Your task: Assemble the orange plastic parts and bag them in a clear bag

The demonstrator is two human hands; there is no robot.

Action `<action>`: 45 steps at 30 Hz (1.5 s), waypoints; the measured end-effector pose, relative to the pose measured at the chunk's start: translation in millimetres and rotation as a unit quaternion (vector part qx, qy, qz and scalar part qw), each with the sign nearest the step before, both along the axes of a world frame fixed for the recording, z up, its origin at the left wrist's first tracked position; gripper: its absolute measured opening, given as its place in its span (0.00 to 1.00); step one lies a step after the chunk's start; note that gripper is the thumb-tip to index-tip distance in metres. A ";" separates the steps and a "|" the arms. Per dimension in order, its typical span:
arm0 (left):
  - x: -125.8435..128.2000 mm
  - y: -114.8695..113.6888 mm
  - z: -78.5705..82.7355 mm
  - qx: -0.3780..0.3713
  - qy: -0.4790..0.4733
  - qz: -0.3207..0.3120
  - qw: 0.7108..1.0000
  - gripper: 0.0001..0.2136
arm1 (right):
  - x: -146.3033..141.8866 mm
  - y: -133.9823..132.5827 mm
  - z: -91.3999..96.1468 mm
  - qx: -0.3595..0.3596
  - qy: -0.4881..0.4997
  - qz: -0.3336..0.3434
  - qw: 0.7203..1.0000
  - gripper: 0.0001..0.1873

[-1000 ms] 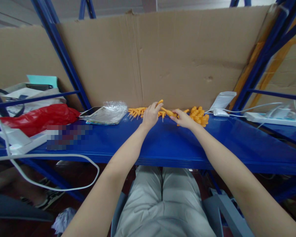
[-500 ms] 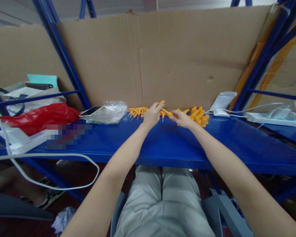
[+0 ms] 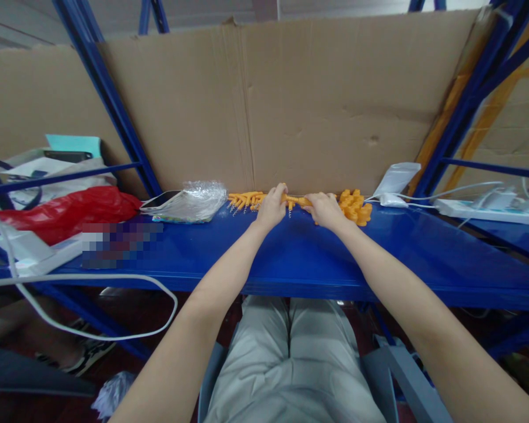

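Observation:
Small orange plastic pieces with metal springs lie at the back of the blue shelf (image 3: 300, 258), in a row (image 3: 243, 200) on the left and a heap (image 3: 356, 205) on the right. My left hand (image 3: 271, 208) is closed, its fingers curled over orange pieces between the two groups. My right hand (image 3: 324, 210) is also closed, pinching an orange piece (image 3: 296, 200) that lies between both hands. Both hands rest on the shelf, close together.
A cardboard sheet (image 3: 291, 100) walls the back. Left of the pieces lie a crumpled clear plastic bag (image 3: 196, 201), a phone (image 3: 161, 198), a red bag (image 3: 66, 212) and a white cable (image 3: 92, 282). A white pouch (image 3: 399, 176) and a power strip (image 3: 489, 210) sit right.
My left hand has lowered the orange piece it held up and curled down onto the shelf. My right hand has shifted slightly left, so the hands are now closer together.

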State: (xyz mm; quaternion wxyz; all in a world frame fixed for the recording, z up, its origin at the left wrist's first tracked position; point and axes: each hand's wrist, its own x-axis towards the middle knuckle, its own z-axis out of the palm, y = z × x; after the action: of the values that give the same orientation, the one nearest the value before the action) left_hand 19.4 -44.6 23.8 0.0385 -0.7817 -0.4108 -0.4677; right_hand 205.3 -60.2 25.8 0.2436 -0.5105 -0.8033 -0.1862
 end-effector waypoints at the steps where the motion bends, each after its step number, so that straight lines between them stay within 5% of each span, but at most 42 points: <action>1: 1.0 -0.3 0.3 -0.008 -0.008 0.005 1.000 0.13 | -1.3 -2.2 0.8 0.008 -0.014 -0.005 1.000 0.16; 6: 4.8 -5.5 4.5 -0.148 -0.046 0.044 0.987 0.14 | -7.5 -12.0 3.9 0.026 -0.079 -0.019 0.996 0.16; 10: 4.6 -8.8 7.1 -0.321 -0.099 0.029 0.941 0.15 | -11.8 -14.9 3.4 0.030 -0.114 -0.017 0.993 0.17; 14: 2.3 -7.0 4.9 -0.379 -0.120 0.021 0.917 0.16 | -12.6 -12.2 -0.3 0.038 -0.129 -0.004 0.991 0.18; 20: 0.7 -2.5 0.5 -0.161 -0.027 0.029 0.986 0.14 | -4.7 -5.6 -5.8 0.054 -0.096 -0.004 0.994 0.13; 24: 3.0 -2.3 0.8 -0.068 -0.007 0.026 0.997 0.12 | 1.1 -0.9 -8.4 0.048 -0.054 -0.003 0.997 0.13; 33: 4.0 -5.7 0.1 -0.019 0.025 -0.005 1.000 0.07 | 6.2 10.1 -10.6 -0.040 0.026 0.031 0.998 0.16; 45: 10.8 -13.1 6.1 -0.071 -0.013 0.010 0.997 0.10 | -1.8 -9.4 3.6 -0.005 -0.016 -0.046 0.999 0.11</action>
State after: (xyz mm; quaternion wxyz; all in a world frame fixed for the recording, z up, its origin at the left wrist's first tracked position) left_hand 30.3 -57.7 29.9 -0.0177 -0.7721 -0.4508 -0.4475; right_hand 203.5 -69.6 29.4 0.2197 -0.5449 -0.7838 -0.2013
